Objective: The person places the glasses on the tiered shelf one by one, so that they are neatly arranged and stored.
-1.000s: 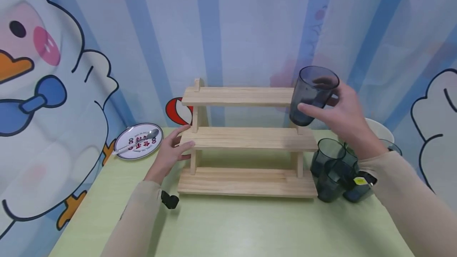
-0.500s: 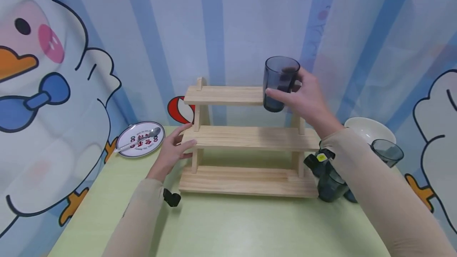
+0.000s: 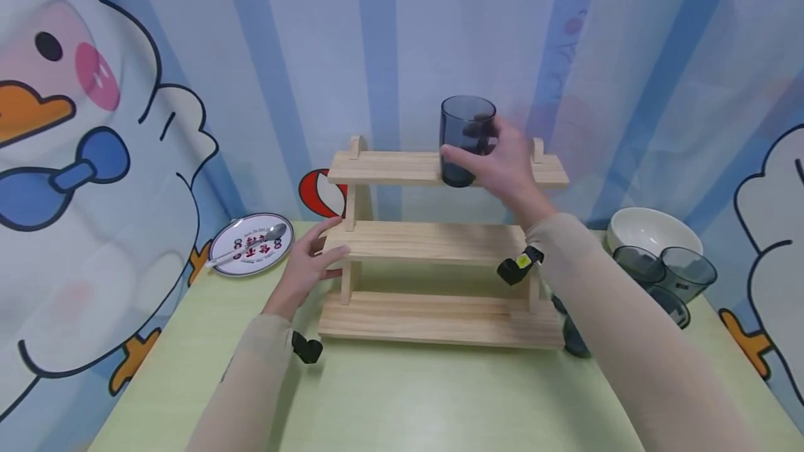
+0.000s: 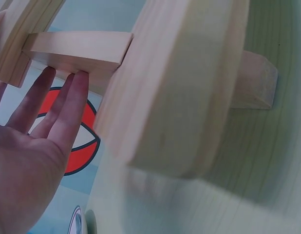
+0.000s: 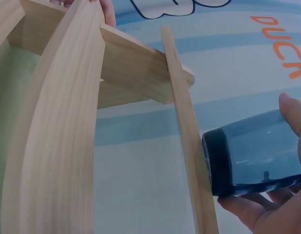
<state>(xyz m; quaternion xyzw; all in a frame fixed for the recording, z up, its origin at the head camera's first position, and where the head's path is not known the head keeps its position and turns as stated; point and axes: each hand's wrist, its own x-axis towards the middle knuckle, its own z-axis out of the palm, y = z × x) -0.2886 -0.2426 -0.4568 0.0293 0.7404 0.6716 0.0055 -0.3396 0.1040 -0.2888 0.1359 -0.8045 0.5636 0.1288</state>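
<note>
My right hand [image 3: 511, 162] grips a smoky blue-grey drinking glass [image 3: 460, 134], thumb on the near side and fingers around the far side. The glass stands upright at the top tier of a three-tier wooden display shelf [image 3: 408, 239], a little right of its middle. In the right wrist view the base of the glass [image 5: 257, 151] is right at the top board [image 5: 187, 141]. My left hand [image 3: 306, 267] holds the left end of the middle tier, thumb over the board. In the left wrist view its fingers [image 4: 67, 114] reach beneath, against the side upright [image 4: 77, 51].
Several more smoky glasses [image 3: 687, 272] stand right of the shelf, partly hidden by my right forearm. Behind them is a white bowl [image 3: 653, 225]. At left on the green table [image 3: 402, 396] lies a printed plate [image 3: 241, 264] with a spoon [image 3: 266, 234]. A cartoon curtain [image 3: 414, 40] hangs behind.
My right hand has carried the glass leftward from the shelf's right end to over the top tier, tilted at first, now upright. My left hand stays on the shelf.
</note>
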